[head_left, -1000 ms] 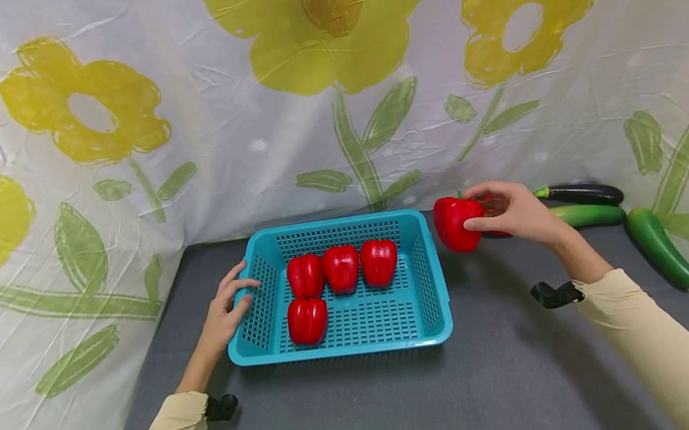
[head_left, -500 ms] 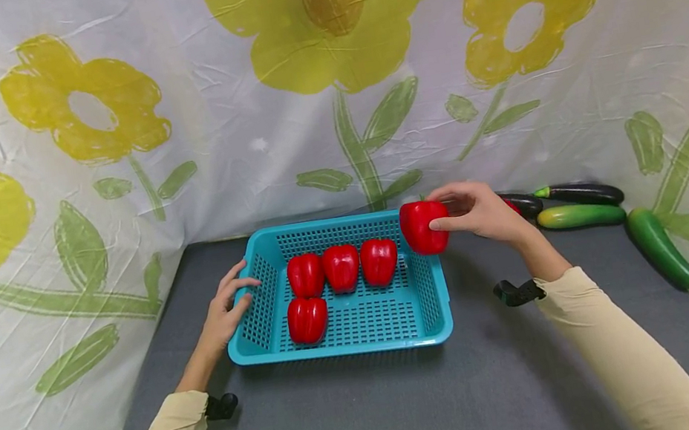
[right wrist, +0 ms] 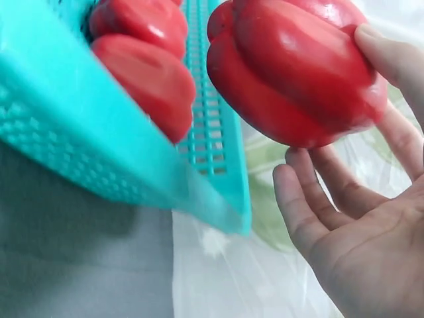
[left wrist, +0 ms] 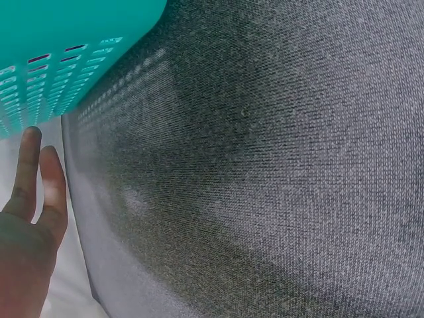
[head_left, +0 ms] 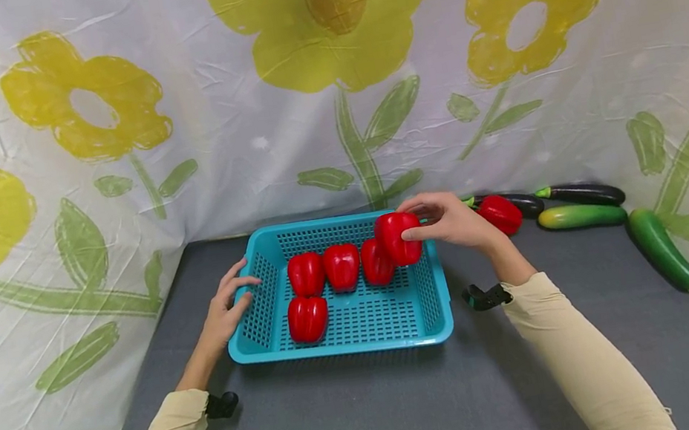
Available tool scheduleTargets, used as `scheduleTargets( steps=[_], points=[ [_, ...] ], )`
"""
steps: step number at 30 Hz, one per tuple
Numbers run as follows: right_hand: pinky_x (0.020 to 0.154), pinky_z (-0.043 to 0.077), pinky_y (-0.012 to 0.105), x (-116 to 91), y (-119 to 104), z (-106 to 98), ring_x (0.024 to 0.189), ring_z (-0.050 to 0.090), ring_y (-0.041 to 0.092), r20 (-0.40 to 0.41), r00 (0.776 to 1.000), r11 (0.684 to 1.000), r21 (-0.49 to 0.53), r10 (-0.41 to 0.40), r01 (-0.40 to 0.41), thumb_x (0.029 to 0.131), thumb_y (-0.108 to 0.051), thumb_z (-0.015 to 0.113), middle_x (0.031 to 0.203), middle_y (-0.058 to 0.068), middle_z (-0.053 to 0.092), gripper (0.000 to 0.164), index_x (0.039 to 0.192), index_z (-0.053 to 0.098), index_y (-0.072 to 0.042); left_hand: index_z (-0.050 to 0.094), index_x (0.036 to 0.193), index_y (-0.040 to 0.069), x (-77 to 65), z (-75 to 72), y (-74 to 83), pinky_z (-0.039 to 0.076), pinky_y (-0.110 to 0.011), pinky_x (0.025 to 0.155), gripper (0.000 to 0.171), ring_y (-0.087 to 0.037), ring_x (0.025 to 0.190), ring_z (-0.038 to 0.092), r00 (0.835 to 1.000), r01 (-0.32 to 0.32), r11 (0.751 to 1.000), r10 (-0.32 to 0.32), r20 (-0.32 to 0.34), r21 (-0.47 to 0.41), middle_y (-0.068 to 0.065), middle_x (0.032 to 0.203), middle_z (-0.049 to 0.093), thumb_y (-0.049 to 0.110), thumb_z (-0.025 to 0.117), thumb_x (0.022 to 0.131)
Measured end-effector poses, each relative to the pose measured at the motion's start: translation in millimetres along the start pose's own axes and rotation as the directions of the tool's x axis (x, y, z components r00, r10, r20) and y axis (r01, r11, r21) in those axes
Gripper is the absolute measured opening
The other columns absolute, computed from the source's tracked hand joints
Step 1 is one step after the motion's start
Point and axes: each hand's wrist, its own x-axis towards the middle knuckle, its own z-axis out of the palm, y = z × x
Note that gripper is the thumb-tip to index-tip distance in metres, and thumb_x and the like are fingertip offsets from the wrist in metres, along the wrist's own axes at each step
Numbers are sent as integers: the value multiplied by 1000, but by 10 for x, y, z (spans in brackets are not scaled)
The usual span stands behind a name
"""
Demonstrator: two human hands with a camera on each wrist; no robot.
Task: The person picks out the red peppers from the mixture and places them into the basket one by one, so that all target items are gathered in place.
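Note:
My right hand [head_left: 454, 222] holds a red bell pepper [head_left: 395, 243] between thumb and fingers, over the right part of a blue plastic basket [head_left: 345, 349]. In the right wrist view, the held pepper [right wrist: 298, 66] hangs above the basket's rim, thumb on one side and fingertips beneath. Several red bell peppers sit inside: a back row, one of them [head_left: 342, 268] in the middle, and a single pepper [head_left: 308, 320] at front left. The held pepper partly hides the rightmost. My left hand [head_left: 222, 315] rests with loosely extended fingers at the basket's left rim; its fingers [left wrist: 28, 172] reach the perforated side.
Right of the basket lie another red bell pepper [head_left: 500, 213], an eggplant [head_left: 525, 204] partly behind it, and a second eggplant [head_left: 585, 193]. A yellow-green cucumber-shaped vegetable [head_left: 581, 216] and a dark green one [head_left: 661, 247] lie farther right. A flowered cloth [head_left: 226, 151] hangs behind the grey table [head_left: 351, 424].
My right hand has carried the bell pepper leftward from beside the basket to above its right part, uncovering the pepper and eggplant on the table. My left hand has stayed at the rim.

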Motion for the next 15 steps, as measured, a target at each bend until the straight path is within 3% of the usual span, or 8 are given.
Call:
scheduleTargets(
  steps=[15],
  points=[
    [85, 53, 46, 192, 49, 343, 113, 60, 33, 63, 997, 999, 28, 35, -37, 92, -2, 74, 123, 12, 66, 35, 126, 66, -2, 61, 120, -9, -3, -1, -10, 27, -72, 101, 22, -41, 147, 20, 1000, 7, 1000, -7, -2, -6, -20, 161, 28, -8, 50, 102]
  ],
)
